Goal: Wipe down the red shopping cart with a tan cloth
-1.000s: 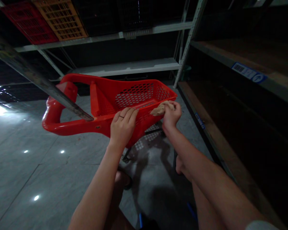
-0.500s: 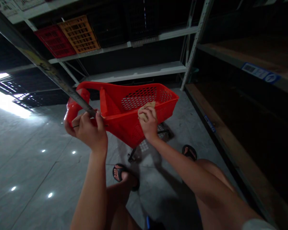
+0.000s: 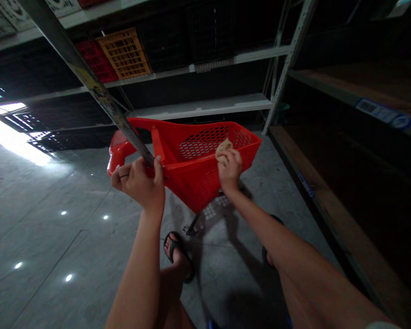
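Observation:
A red plastic shopping cart (image 3: 188, 180) with perforated basket walls stands in front of me. From its handle end a scuffed metal pole (image 3: 99, 93) slants to the upper left. My left hand (image 3: 142, 185) is closed round the pole's lower end, beside the cart's rim; a thin dark ring shows on one finger. In my right hand (image 3: 230, 171) is a bunched beige cloth (image 3: 223, 148), pressed on the near rim of the basket toward its narrow end. The fingers partly cover the cloth.
Behind the cart is a white metal rack (image 3: 205, 107) with a yellow crate (image 3: 125, 52), a red crate (image 3: 97, 59) and dark crates. Dark shelving with a blue-and-white label (image 3: 385, 113) runs along the right. My sandalled foot (image 3: 176, 251) is on the grey tiled floor (image 3: 89, 246).
My right hand has slid the cloth a little rightward along the cart's rim. The left hand stays on the pole. The whole view has shifted slightly, and the cart appears farther right.

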`<state>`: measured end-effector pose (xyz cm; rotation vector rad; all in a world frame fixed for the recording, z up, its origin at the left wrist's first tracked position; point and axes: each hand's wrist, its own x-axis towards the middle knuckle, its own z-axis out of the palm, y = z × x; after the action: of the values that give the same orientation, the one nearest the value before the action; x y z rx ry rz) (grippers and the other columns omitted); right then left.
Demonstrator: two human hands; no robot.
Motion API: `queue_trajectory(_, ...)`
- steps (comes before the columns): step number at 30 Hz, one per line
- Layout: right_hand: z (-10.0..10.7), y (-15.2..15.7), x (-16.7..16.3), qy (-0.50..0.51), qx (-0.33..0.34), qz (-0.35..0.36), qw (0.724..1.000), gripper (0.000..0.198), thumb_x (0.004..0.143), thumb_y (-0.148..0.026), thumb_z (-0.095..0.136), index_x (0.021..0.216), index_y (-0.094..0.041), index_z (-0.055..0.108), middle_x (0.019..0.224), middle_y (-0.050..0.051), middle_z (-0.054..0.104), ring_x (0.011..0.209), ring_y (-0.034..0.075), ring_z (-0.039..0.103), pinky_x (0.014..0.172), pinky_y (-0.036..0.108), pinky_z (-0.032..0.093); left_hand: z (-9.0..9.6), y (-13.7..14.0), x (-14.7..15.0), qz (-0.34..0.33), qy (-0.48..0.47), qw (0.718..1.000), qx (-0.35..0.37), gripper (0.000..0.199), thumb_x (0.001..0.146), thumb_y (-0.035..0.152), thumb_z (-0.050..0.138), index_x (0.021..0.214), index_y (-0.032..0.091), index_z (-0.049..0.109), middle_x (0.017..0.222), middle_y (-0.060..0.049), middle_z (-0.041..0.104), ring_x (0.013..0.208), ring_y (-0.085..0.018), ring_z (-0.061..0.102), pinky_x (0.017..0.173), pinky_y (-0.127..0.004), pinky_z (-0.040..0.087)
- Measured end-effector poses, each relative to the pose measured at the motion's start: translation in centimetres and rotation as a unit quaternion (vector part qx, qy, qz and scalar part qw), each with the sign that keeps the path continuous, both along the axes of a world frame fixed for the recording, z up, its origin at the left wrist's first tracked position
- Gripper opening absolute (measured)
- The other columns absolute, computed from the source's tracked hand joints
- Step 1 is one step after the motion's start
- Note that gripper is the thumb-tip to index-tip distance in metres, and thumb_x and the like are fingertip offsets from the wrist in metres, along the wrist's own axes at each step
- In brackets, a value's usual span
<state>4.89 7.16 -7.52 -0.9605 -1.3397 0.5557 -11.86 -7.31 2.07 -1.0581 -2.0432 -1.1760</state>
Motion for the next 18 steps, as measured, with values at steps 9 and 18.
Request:
queue_trajectory(9,0.1,-1.9,-0.2,-0.049,0.112,0.121,0.985,0.032,0.085,-0.008,0.053,0.096,-0.028,0.076,0.125,0.005,0.063,0.119,0.021,0.064,0.110,0.038,0.053,-0.8,1.8,1.0,-0.048,0.076,0.996,-0.018,0.024,0.101,0.046,0.056,0.108,0.026,0.067,0.104,-0.011,0.078,0.105,-0.030,0.066,0.114,-0.052,0.036)
queue_trajectory(18,-0.2,-1.8,-0.3,0.004,0.056,0.051,0.997,0.030,0.086,-0.012,0.060,0.103,-0.029,0.077,0.125,0.008,0.060,0.119,0.023,0.063,0.110,0.041,0.054,-0.9,4.3,4.0,-0.073,0.072,0.995,-0.019,0.028,0.103,0.044,0.055,0.115,0.023,0.068,0.105,-0.010,0.078,0.109,-0.031,0.065,0.116,-0.050,0.033)
